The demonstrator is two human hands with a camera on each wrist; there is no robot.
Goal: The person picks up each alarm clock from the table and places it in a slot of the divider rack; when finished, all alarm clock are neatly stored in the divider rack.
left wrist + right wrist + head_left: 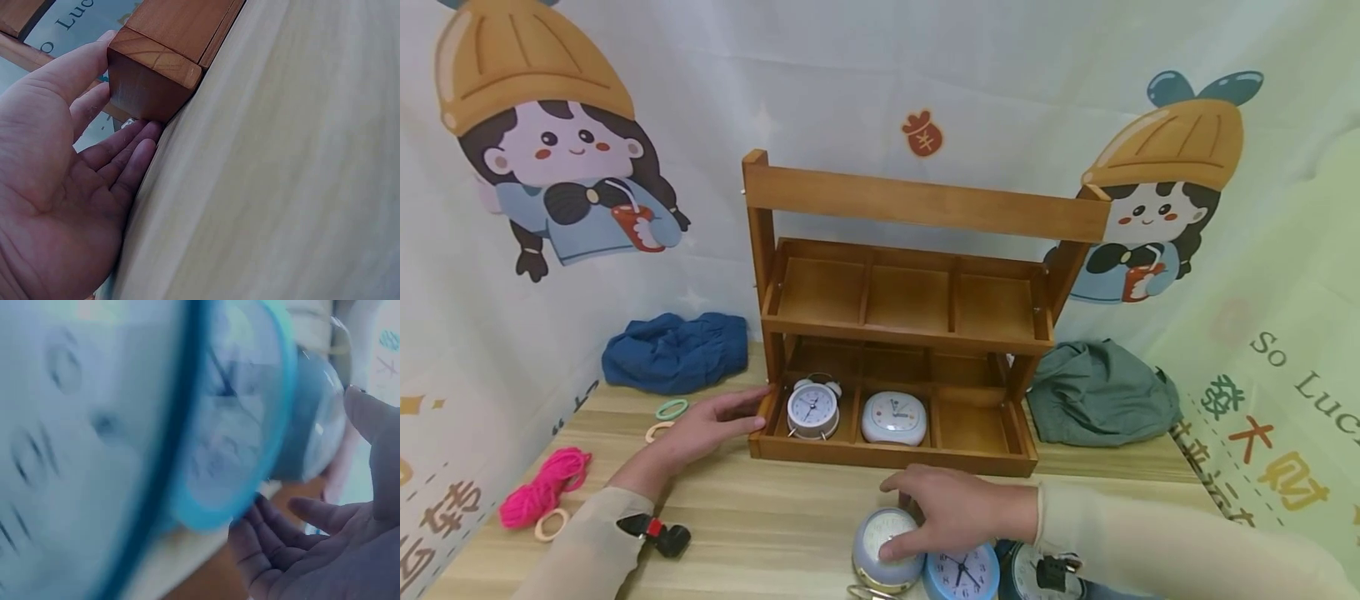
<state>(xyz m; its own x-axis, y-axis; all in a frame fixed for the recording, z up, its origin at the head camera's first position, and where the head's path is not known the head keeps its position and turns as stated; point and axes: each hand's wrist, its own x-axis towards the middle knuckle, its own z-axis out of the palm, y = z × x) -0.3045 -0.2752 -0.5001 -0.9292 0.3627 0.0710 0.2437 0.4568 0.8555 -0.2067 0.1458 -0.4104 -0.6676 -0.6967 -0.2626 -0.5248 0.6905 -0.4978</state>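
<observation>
A brown wooden two-tier shelf stands on the table. My left hand touches its lower left end with fingers fairly straight. In the lower tier, a white twin-bell alarm clock occupies the left compartment and a white rounded clock the middle one. My right hand is spread over a round grey-lavender clock near the front edge, thumb over its face; firm contact is unclear. Beside that clock are a blue-rimmed clock and a dark-rimmed clock, partly hidden by the right forearm.
Blue cloth lies left of the shelf, green cloth right of it. At the left are bundled pink yarn, a wooden ring and a green ring. A printed curtain hangs behind.
</observation>
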